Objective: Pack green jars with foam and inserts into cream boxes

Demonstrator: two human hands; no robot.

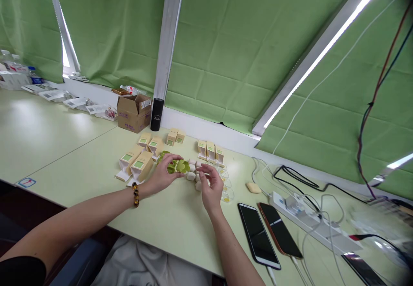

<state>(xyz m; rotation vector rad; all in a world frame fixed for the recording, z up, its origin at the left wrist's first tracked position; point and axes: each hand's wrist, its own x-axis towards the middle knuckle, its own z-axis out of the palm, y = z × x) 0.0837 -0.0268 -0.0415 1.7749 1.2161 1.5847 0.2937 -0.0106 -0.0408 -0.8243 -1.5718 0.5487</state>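
Cartons (pixel 134 164) in cream with green labels lie open-ended at the far left of a cluster of green lids (pixel 179 166) on the pale table (pixel 80 165), where a person works seated. Left of the lids, the left hand (pixel 162 175), a beaded bracelet (pixel 136 194) at its wrist, curls its fingers (pixel 174 158) loosely over the lids, thumb under them, touching them; whether it grips one cannot be told. Just right of the lids sit small white jars (pixel 192 175). Beside those, the right hand (pixel 211 184) hovers half open, fingertips bent toward the jars, holding nothing visible. Farther right of the lids lie two phones (pixel 259 235) and a white power strip (pixel 309 223) with cables.
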